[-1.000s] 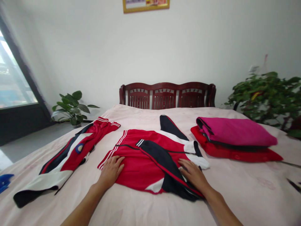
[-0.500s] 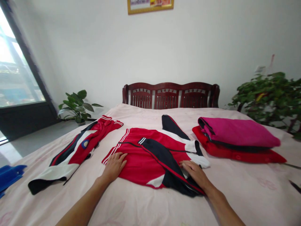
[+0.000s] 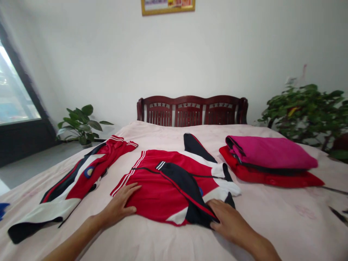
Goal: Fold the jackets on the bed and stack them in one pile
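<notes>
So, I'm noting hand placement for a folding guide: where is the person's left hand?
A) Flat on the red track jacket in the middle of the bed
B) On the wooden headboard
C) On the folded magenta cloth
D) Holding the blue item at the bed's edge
A: the left hand lies flat on the red track jacket, near its white-striped edge, while the right hand is at the end of the dark sleeve.

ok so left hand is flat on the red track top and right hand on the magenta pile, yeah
The right hand is on the black sleeve of the red track top, not the magenta pile, as the head view shows; the left hand is as you said.
</notes>
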Motion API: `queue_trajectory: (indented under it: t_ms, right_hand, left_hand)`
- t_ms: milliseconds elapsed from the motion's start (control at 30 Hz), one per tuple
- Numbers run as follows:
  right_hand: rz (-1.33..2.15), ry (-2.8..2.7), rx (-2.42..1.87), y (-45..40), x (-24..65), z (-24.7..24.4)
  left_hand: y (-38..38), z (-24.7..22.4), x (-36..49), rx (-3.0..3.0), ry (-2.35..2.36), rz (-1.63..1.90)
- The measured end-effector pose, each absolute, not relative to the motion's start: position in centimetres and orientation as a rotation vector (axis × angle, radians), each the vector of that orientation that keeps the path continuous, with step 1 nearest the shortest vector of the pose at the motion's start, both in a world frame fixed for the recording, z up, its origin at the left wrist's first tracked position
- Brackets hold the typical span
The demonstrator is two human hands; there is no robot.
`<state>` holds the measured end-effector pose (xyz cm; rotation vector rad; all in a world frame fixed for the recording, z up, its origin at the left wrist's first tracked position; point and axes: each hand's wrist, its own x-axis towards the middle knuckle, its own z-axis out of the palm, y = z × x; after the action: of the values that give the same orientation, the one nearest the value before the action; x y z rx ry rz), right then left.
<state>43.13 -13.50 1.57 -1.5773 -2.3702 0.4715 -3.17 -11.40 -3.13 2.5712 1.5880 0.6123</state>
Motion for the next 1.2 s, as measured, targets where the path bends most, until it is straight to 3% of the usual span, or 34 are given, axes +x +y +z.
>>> queue_trajectory:
  t_ms: [400, 600, 733, 900, 1033, 1200]
  right_hand:
    - [0.666, -1.844, -1.443, -6.3, 43.3, 5.5]
    - [0.360, -1.752, -1.843, -2.1, 44.2, 2.6]
    - [0.080, -1.883, -2.168, -2.2, 44.1, -0.1]
    - [0.015, -1.909, -2.192, -2.9, 43.8, -0.8]
    - [0.034, -1.881, -2.206, -2.9, 43.9, -0.5]
    - [0.084, -1.823, -2.236, -2.8, 44.2, -0.5]
  left_hand:
    - [-10.2, -2.5, -7.4, 2.508, 1.828, 0.813]
    - [-5.8, 1.7, -4.9, 2.438, 2.096, 0.617]
    - [-3.8, 0.6, -2.8, 2.598, 2.206, 0.315]
    - [-3.7, -1.3, -0.6, 2.626, 2.329, 0.564]
    - [-4.7, -1.5, 1.7, 2.601, 2.020, 0.793]
    - [-4.7, -2.1, 4.1, 2.494, 1.598, 0.798]
